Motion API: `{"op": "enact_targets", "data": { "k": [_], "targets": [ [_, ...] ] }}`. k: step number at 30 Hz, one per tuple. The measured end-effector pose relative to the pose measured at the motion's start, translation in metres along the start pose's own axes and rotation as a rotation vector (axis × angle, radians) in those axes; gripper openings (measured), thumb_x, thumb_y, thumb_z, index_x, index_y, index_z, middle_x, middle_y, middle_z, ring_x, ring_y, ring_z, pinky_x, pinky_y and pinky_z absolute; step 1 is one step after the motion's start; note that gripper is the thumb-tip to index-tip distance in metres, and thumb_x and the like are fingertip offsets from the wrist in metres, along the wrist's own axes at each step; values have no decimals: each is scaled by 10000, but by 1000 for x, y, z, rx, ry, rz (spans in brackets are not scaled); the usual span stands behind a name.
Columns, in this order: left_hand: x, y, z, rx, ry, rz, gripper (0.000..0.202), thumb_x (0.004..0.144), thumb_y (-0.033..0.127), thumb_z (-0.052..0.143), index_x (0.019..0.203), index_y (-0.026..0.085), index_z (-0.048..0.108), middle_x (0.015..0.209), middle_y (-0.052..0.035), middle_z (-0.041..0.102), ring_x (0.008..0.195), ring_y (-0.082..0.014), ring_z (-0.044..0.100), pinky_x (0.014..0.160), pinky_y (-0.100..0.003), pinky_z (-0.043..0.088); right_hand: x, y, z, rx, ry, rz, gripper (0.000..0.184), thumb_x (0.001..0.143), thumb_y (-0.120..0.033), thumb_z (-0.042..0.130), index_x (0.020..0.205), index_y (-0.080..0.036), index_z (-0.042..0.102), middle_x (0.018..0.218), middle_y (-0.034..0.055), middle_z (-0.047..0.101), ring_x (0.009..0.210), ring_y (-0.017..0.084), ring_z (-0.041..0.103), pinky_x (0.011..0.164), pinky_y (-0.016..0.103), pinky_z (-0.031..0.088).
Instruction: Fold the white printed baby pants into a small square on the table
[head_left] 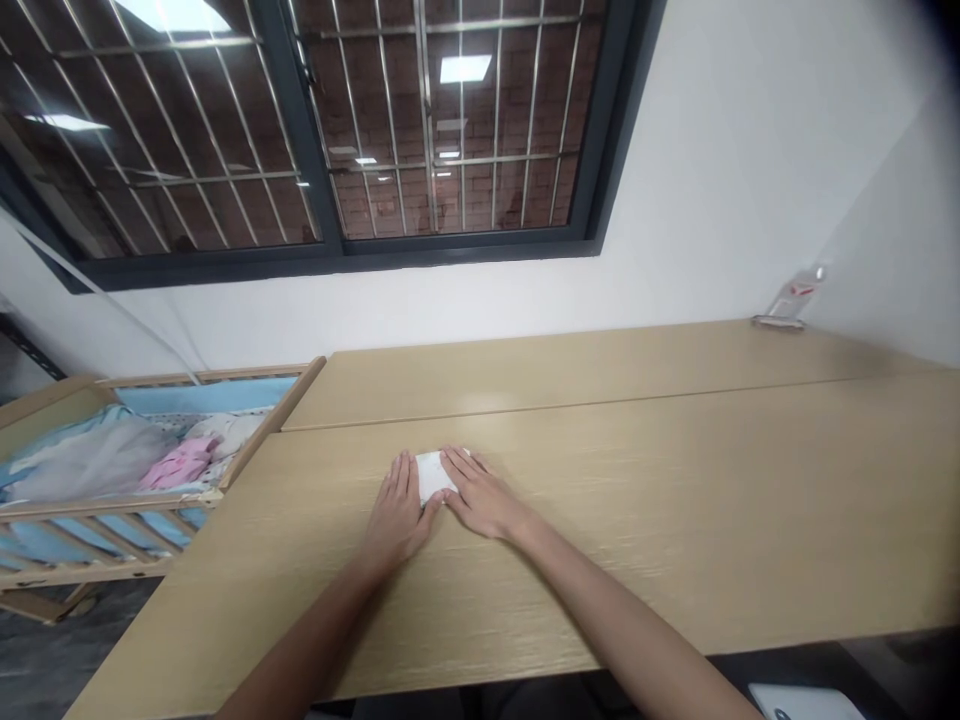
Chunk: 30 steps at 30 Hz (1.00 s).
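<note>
A small white piece, perhaps a folded tissue or cloth, lies flat on the wooden table. My left hand rests flat at its left edge, with the fingers stretched out and pointing away from me. From the other side, my right hand lies over the right part of the piece, its fingers extended and hiding that end. Both thumbs come close together at the near edge of the piece. Neither hand grips anything.
A wooden crib with blue lining and a pink cloth stands left of the table. A clear bottle is at the far right by the wall. A pale device shows below the front edge. A barred window is above.
</note>
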<state>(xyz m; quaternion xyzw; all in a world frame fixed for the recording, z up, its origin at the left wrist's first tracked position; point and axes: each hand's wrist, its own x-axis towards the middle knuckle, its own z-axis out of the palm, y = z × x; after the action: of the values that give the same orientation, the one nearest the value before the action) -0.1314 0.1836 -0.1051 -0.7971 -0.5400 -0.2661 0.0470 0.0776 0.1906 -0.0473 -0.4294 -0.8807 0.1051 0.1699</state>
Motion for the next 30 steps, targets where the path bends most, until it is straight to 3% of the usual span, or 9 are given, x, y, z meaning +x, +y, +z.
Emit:
{"op": "enact_targets", "data": {
  "k": [5,9,11,14,17,23,27,30],
  "targets": [
    [0,-3,-7,-26,26,24,823,991,587,404,1569,40,194,1599,-301,296,1517,-389,245,1181,-584,309,-6,5,-4,64,58,26,663,1042,-493,361,1596,-141,270,1659,157,232,1559,269,148,1258,511,177],
    [8,-11,-29,-126,-17,87,716,955,564,509,1526,165,344,1542,-206,457,1452,-335,400,1173,-549,319,-9,1,-14,64,151,-10,633,1012,-490,461,1564,-194,363,1690,127,132,1563,319,102,1240,545,199],
    [11,-15,-38,-191,-73,82,602,952,524,531,1463,219,437,1455,-148,570,1360,-292,513,1139,-506,362,-10,-1,-17,79,161,-21,580,1020,-469,449,1537,-207,414,1669,127,235,1542,314,202,1234,528,225],
    [13,-19,-43,-228,-132,74,595,892,516,617,1403,234,500,1412,-119,610,1325,-297,540,1118,-498,369,-10,-3,-18,113,130,-14,589,1008,-447,473,1530,-178,420,1586,154,411,1485,309,338,1217,512,265],
    [14,-20,-41,-219,-141,64,606,849,469,664,1384,232,509,1436,-116,590,1336,-305,528,1107,-502,365,-9,0,-14,125,103,-2,642,955,-401,547,1529,-148,412,1583,174,409,1477,321,344,1207,518,272],
    [18,-22,-34,-217,-75,94,518,790,163,574,1301,241,553,1356,-91,651,1299,-255,563,1105,-470,371,-1,14,-3,188,106,-18,782,776,-212,615,1527,-177,398,1579,160,412,1475,304,345,1199,505,285],
    [20,-19,-38,-223,21,117,339,878,172,502,1185,248,624,1299,-93,679,1254,-247,589,1082,-465,395,6,22,5,269,221,8,694,769,-108,534,1454,-196,472,1487,137,528,1405,277,445,1173,496,325],
    [24,-18,-49,-220,81,69,278,947,246,458,1147,261,650,1217,-88,701,1165,-261,622,1032,-477,423,10,23,6,395,280,65,530,817,-124,529,1341,-201,552,1345,119,635,1276,266,560,1108,473,405]
  ]
}}
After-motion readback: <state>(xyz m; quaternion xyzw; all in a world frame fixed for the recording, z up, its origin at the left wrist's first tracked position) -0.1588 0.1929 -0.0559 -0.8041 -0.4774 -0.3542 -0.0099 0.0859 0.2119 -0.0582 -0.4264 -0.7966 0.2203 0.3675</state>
